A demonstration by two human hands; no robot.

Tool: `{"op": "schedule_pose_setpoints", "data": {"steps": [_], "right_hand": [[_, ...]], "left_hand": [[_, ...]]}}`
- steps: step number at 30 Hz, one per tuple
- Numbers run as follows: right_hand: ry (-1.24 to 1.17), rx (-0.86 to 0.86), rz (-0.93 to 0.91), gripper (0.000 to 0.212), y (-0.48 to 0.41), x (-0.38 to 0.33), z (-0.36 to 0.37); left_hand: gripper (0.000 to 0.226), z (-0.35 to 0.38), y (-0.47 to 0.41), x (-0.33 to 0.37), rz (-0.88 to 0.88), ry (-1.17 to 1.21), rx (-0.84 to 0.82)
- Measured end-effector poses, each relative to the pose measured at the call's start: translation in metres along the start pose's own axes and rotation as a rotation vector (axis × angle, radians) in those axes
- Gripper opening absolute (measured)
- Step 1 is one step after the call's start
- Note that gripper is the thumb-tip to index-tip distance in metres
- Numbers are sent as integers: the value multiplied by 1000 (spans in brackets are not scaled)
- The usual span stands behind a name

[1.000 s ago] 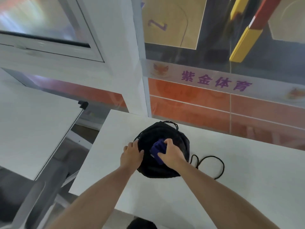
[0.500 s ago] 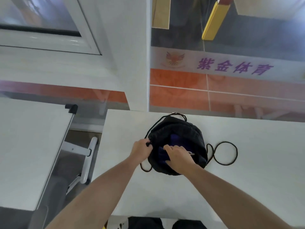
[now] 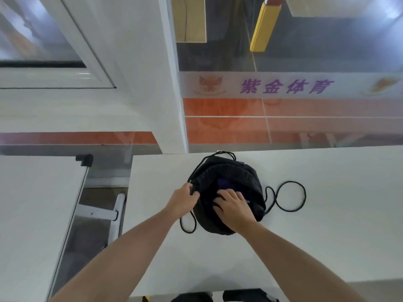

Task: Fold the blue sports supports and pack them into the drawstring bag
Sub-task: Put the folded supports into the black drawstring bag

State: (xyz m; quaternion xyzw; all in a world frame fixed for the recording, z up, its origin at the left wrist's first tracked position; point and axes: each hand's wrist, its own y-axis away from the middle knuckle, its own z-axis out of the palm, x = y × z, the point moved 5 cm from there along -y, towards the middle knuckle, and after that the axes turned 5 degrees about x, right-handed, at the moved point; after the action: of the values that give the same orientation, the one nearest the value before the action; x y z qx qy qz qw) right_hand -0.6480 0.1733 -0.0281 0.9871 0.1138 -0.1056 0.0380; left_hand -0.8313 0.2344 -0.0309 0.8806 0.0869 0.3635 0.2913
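Softly does it: the blue supports should handle as light, limp, stretchy cloth, likely to spring unfolded, so press them flat from above rather than pinch. Only a dark blue patch shows, down in the mouth of the black drawstring bag, which slumps in a rounded heap on the white surface. Your right grip lies on that patch, fingers nearly straight, holding nothing. Your left grip is closed on the bag's left rim. A black cord loops loose to the right.
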Motion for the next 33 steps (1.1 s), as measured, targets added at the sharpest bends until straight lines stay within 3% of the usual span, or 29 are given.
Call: {"op": "schedule_pose_setpoints", "data": {"steps": [4, 7, 9, 11, 13, 17, 19, 23, 26, 28, 31, 33], "right_hand": [[-154, 85, 335, 34, 13, 61, -35], [-398, 23, 667, 49, 30, 101, -45], [-593, -77, 745, 56, 37, 112, -42], [-645, -266, 690, 67, 44, 113, -35], [-513, -404, 537, 75, 47, 114, -27], [-222, -415, 297, 81, 53, 129, -11], [-150, -387, 293, 72, 56, 140, 2], [-203, -390, 359, 18, 58, 150, 5], [-285, -363, 373, 10, 64, 154, 3], [-339, -301, 366, 38, 69, 154, 2], [-370, -375, 287, 89, 73, 147, 12], [-307, -400, 274, 96, 73, 145, 20]], "left_hand": [[47, -10, -6, 5, 105, -307, 140], [71, -4, -5, 4, 191, -364, 4], [81, 3, -11, -6, 154, -260, -90], [88, 11, -24, -18, 132, -183, -128], [89, 16, -26, -16, 164, -256, -145], [79, 18, -8, 11, 378, -599, -103], [67, 17, -5, 20, 377, -604, -28], [47, 14, -5, 22, 246, -459, 15], [25, 12, 0, 26, 195, -401, -20], [17, 10, 4, 30, 176, -393, -24], [9, 6, 5, 27, 153, -399, 5], [9, 6, 4, 23, 137, -395, 21]]}}
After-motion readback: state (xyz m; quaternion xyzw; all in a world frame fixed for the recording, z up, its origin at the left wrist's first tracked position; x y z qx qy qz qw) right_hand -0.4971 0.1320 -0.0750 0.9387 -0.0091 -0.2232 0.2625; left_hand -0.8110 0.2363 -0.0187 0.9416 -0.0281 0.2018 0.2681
